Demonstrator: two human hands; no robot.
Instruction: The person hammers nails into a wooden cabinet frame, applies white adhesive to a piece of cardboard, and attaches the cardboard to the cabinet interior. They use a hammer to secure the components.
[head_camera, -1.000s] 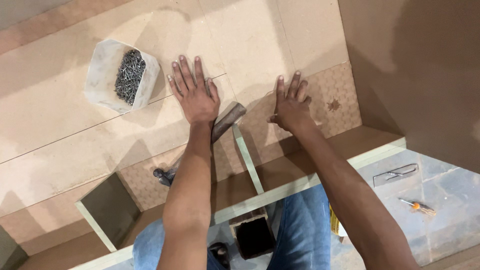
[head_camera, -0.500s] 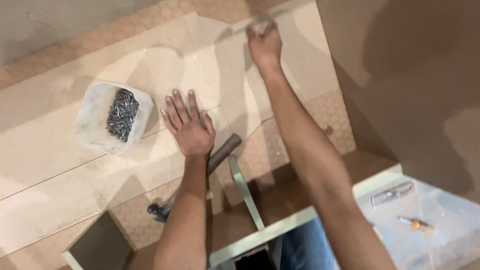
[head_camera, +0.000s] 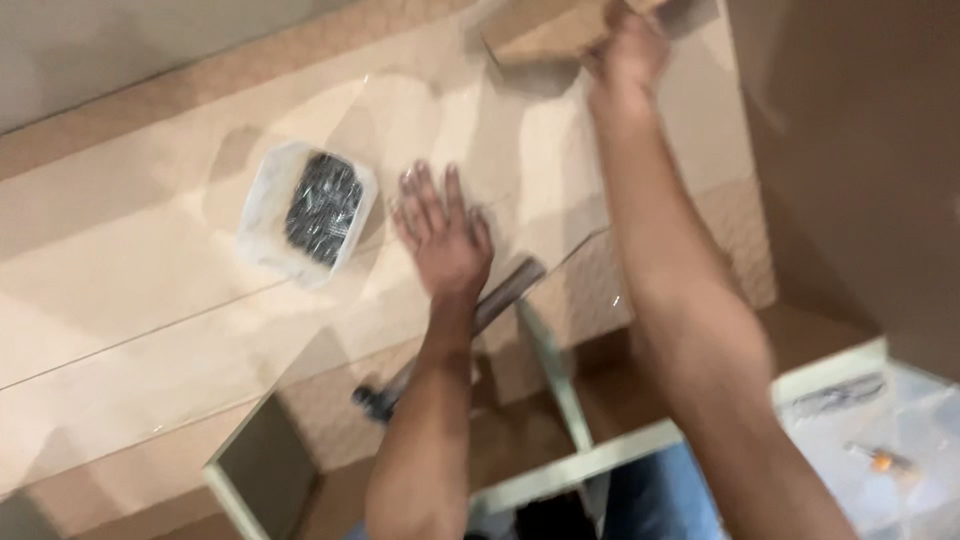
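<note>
My left hand (head_camera: 445, 235) lies flat, fingers spread, on a pale glossy board (head_camera: 150, 300). A hammer (head_camera: 450, 335) rests on the board beneath my left wrist, its handle pointing up to the right. My right hand (head_camera: 625, 50) is stretched to the far edge of the board and grips a flat brown wooden piece (head_camera: 545, 40), lifted off the surface. The picture is blurred by motion.
A white plastic tub of dark nails (head_camera: 310, 210) sits left of my left hand. A pale green frame (head_camera: 570, 460) runs below the board, over my legs. At lower right lie pliers (head_camera: 840, 395) and an orange-handled screwdriver (head_camera: 875, 460). A brown panel (head_camera: 860, 150) stands at right.
My right hand left the board beside the left one, reached to the far edge and took hold of the wooden piece. The left hand stayed flat on the board.
</note>
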